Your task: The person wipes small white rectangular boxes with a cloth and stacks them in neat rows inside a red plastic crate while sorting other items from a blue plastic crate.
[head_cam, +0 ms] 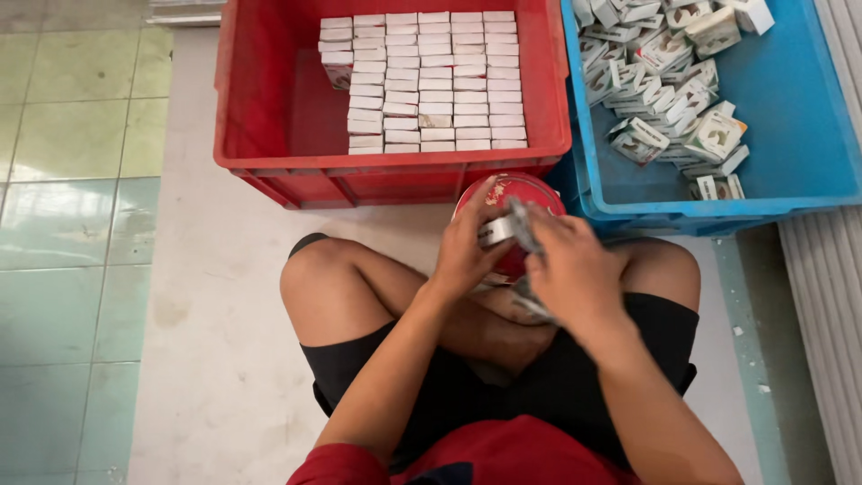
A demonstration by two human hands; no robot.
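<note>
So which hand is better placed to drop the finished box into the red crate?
Probably left: the left hand grips the small box and sits nearer the red crate; the right hand is over by the blue crate.

Between the knees both hands [521, 251] meet over a round tin [530, 193], with the crate of stacked boxes [422, 81] behind it and the bin of loose boxes [669, 76] to its right.

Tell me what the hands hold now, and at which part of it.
Both hands hold one small white box above a red round container: the left hand at its left end, the right hand at its right end.
</note>
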